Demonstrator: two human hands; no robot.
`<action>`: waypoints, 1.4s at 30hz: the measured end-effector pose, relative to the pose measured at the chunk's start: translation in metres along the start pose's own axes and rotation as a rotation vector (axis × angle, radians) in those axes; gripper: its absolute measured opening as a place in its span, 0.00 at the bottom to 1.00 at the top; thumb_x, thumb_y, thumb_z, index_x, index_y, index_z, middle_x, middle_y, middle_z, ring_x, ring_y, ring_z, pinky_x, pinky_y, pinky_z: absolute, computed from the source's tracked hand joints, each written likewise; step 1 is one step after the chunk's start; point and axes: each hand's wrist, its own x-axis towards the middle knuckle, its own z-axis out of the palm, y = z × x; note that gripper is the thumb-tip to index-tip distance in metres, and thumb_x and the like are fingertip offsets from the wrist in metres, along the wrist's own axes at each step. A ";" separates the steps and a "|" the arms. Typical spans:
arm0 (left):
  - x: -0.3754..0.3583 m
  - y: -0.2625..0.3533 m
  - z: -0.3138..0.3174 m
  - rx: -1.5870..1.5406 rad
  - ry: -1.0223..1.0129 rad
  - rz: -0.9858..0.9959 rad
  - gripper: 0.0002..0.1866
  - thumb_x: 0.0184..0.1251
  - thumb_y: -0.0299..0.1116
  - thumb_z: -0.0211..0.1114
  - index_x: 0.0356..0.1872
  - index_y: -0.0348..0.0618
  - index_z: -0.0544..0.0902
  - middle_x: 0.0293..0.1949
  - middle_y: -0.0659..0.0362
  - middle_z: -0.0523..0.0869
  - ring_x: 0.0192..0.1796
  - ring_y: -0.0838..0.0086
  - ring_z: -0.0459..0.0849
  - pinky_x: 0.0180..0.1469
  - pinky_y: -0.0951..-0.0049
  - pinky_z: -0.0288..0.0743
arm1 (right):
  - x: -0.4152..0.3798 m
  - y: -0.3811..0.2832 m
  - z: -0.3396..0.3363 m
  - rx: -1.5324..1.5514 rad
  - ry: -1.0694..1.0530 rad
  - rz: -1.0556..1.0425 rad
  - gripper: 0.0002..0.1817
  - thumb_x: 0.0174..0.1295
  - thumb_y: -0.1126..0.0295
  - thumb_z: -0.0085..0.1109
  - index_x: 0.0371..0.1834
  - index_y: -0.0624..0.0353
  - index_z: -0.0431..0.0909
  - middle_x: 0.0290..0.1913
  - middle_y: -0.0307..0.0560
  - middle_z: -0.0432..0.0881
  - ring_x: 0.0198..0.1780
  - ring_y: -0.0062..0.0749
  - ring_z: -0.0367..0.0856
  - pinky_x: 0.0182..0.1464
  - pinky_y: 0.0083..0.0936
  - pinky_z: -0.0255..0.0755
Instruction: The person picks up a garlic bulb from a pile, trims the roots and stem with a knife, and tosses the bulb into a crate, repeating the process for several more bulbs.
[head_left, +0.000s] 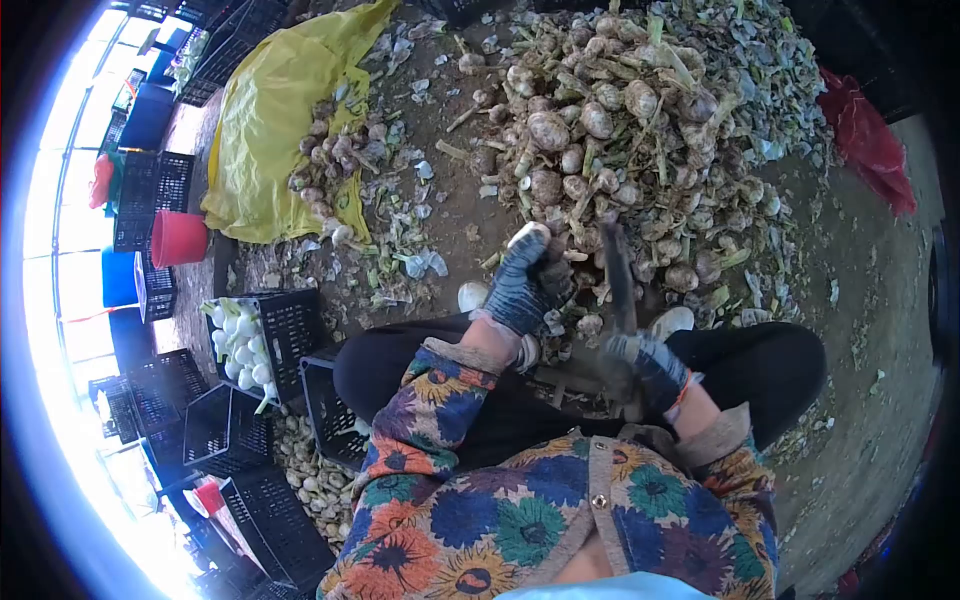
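My left hand [528, 285], in a dark striped glove with a pale thumb tip, is closed at the near edge of a heap of soil-stained garlic bulbs [598, 120]. What its fingers hold, if anything, is hidden. My right hand [645, 368], gloved too and slightly blurred, grips a knife [618, 275] with a long dark blade. The blade points away from me, toward the heap, and stands apart from my left hand. A cleaned white bulb [472, 296] lies just left of my left hand.
Trimmed white bulbs [240, 345] fill a black crate [292, 325] on the left. Loose bulbs [310, 475] lie beside more crates. A yellow plastic sheet [270, 130], a red bucket [180, 238] and a red sack [868, 145] surround the work spot. Peelings litter the floor.
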 end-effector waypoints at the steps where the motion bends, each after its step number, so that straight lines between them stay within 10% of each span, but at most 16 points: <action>1: -0.003 0.003 0.006 0.000 0.120 0.017 0.10 0.57 0.40 0.64 0.37 0.48 0.79 0.28 0.62 0.80 0.25 0.74 0.76 0.26 0.73 0.70 | -0.001 0.005 0.004 0.016 -0.019 0.000 0.09 0.58 0.60 0.56 0.30 0.54 0.76 0.21 0.32 0.71 0.18 0.16 0.67 0.18 0.16 0.60; 4: -0.008 0.007 0.017 -0.088 0.200 -0.018 0.10 0.56 0.39 0.63 0.35 0.46 0.80 0.27 0.61 0.80 0.26 0.72 0.78 0.25 0.73 0.71 | -0.002 0.015 0.013 0.036 -0.014 0.065 0.09 0.57 0.61 0.56 0.34 0.54 0.75 0.21 0.32 0.71 0.17 0.16 0.65 0.18 0.15 0.60; 7: -0.005 0.009 0.005 -0.203 -0.255 -0.174 0.11 0.56 0.39 0.63 0.36 0.45 0.79 0.27 0.61 0.81 0.25 0.72 0.78 0.25 0.74 0.72 | 0.008 0.017 0.003 0.099 -0.058 0.146 0.10 0.58 0.61 0.56 0.37 0.55 0.76 0.24 0.35 0.75 0.19 0.17 0.66 0.21 0.14 0.61; 13: -0.026 -0.003 0.030 0.193 0.016 -0.189 0.09 0.56 0.38 0.65 0.31 0.46 0.77 0.26 0.63 0.81 0.20 0.81 0.74 0.18 0.81 0.66 | 0.042 -0.006 0.006 0.207 0.089 0.061 0.08 0.59 0.64 0.55 0.37 0.54 0.79 0.33 0.38 0.83 0.25 0.27 0.79 0.28 0.25 0.74; 18: 0.004 0.085 0.007 0.000 0.197 0.479 0.05 0.64 0.35 0.59 0.33 0.46 0.74 0.25 0.65 0.73 0.25 0.80 0.70 0.25 0.83 0.67 | 0.112 -0.009 -0.116 -0.926 0.536 -0.368 0.17 0.59 0.58 0.55 0.40 0.61 0.78 0.30 0.50 0.82 0.34 0.34 0.82 0.43 0.28 0.75; 21: -0.010 0.144 0.000 0.065 0.375 0.854 0.10 0.66 0.36 0.57 0.43 0.46 0.72 0.32 0.62 0.74 0.32 0.76 0.73 0.30 0.82 0.72 | 0.098 -0.058 -0.100 -0.894 1.201 -0.456 0.25 0.54 0.48 0.56 0.40 0.62 0.78 0.34 0.56 0.82 0.39 0.48 0.81 0.45 0.37 0.73; 24: 0.003 0.141 -0.016 0.027 0.377 0.840 0.17 0.66 0.39 0.58 0.53 0.52 0.68 0.42 0.57 0.77 0.40 0.66 0.80 0.27 0.83 0.78 | 0.115 -0.084 -0.124 -1.239 1.434 -0.572 0.26 0.50 0.47 0.59 0.38 0.62 0.79 0.37 0.59 0.81 0.41 0.54 0.79 0.46 0.40 0.72; 31: 0.008 0.040 0.014 0.421 0.244 0.092 0.19 0.67 0.43 0.56 0.57 0.51 0.70 0.48 0.60 0.81 0.39 0.71 0.83 0.19 0.84 0.68 | 0.119 -0.095 -0.156 -1.381 1.284 -0.424 0.24 0.49 0.51 0.60 0.37 0.64 0.79 0.34 0.62 0.81 0.38 0.55 0.80 0.43 0.41 0.73; 35: 0.011 0.006 0.016 0.597 0.198 -0.091 0.24 0.65 0.42 0.59 0.61 0.51 0.67 0.49 0.61 0.80 0.39 0.75 0.82 0.24 0.81 0.71 | 0.094 -0.094 -0.112 -0.301 0.655 -0.583 0.17 0.54 0.57 0.57 0.35 0.62 0.80 0.28 0.52 0.83 0.28 0.42 0.81 0.32 0.35 0.75; 42: -0.012 -0.006 0.027 0.508 0.003 -0.061 0.32 0.60 0.34 0.65 0.64 0.50 0.62 0.48 0.61 0.78 0.39 0.79 0.80 0.35 0.78 0.77 | 0.071 -0.041 -0.045 0.244 -0.004 -0.355 0.14 0.56 0.64 0.57 0.41 0.61 0.77 0.34 0.48 0.82 0.32 0.34 0.80 0.33 0.30 0.76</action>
